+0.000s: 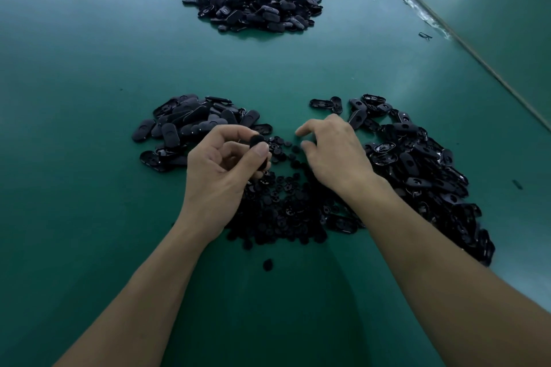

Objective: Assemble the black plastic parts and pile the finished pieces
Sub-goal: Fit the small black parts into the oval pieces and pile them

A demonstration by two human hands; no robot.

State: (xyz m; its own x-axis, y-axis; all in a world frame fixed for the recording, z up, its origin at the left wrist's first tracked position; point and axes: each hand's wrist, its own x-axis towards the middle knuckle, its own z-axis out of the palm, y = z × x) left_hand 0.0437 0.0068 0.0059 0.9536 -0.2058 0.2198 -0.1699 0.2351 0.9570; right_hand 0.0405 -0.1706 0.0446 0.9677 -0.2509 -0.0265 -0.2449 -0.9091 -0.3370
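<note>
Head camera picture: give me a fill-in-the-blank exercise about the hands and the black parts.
The small black part is pinched by the ___ hand.
The table is ___ in colour.
The small round parts lie ___ the left oval pile and the right oval pile.
Missing words: left; green; between.

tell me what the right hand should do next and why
Probably lower the right hand and pinch one small round piece from the middle heap beneath its fingertips. The left hand already pinches a black part between thumb and fingers, while the right hand seems to hold nothing, its fingers apart just above that heap.
</note>
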